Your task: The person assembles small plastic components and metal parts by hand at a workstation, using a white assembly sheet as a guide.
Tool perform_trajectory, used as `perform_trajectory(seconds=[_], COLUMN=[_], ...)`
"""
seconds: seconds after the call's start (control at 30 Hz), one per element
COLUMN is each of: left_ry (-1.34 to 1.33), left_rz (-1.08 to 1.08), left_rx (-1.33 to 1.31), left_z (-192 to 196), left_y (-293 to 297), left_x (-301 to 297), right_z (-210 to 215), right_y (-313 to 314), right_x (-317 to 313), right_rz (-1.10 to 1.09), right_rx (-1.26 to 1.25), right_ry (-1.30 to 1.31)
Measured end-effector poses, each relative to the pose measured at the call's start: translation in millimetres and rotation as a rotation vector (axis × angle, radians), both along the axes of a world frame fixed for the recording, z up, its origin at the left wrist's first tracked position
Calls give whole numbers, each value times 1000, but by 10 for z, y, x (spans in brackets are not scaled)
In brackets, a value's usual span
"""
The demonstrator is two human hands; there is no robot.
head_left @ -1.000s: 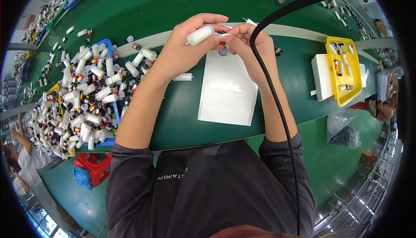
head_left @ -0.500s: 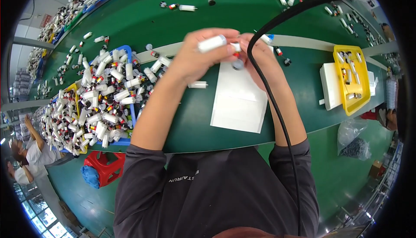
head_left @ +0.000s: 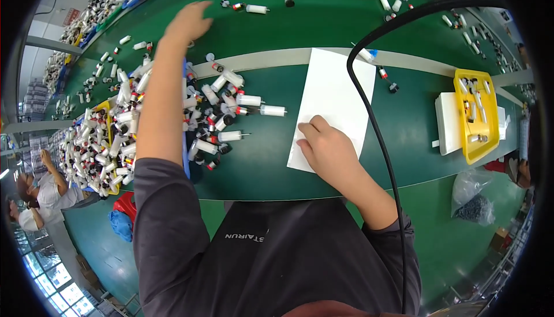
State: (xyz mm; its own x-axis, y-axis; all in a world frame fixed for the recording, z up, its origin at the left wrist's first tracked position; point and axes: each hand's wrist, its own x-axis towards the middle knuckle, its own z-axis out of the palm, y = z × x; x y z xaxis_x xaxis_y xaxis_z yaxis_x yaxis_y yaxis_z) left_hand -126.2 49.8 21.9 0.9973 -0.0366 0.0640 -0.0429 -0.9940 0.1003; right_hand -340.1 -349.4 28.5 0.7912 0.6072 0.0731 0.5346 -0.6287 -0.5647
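My left hand [head_left: 187, 24] is stretched far out over the green belt, fingers apart and nothing visible in them. A small grey-capped part [head_left: 191, 44] shows just below it. My right hand [head_left: 332, 152] rests on a white paper sheet [head_left: 340, 80], fingers bent and thumb apart, with nothing visible between them. Left of the sheet, a white cylindrical part with a thin tip [head_left: 273, 110] lies beside a loose heap of similar parts [head_left: 222, 103] with red, yellow and black ends. My left forearm hides much of a blue bin [head_left: 186, 149] filled with such parts.
A yellow tray [head_left: 493, 129] with several parts overlaps a white stack [head_left: 447, 124] at the right. A black cable [head_left: 375, 112] arcs down in front of the table. One blue-ended part [head_left: 367, 55] lies by the sheet's far corner. A person [head_left: 46, 184] is at far left.
My hands have parted. The left has swung far left over the belt, and the white cylinder it held is no longer seen in it. The right has come down onto the sheet.
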Motion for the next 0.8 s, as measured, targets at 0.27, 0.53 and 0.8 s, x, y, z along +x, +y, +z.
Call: perform_trajectory(seconds=[0.27, 0.53, 0.8], left_ry=[-51, 65, 669], left_rz=[-90, 86, -320], left_rx=[-109, -1732, -2600], left_z=[-362, 590, 524], left_y=[-495, -1285, -2079], left_x=[317, -329, -1055], right_z=[-3, 339, 393], right_y=[12, -298, 203], right_x=[130, 358, 844], right_rz=[65, 148, -184], right_rx=[14, 158, 694], right_ry=[71, 657, -185])
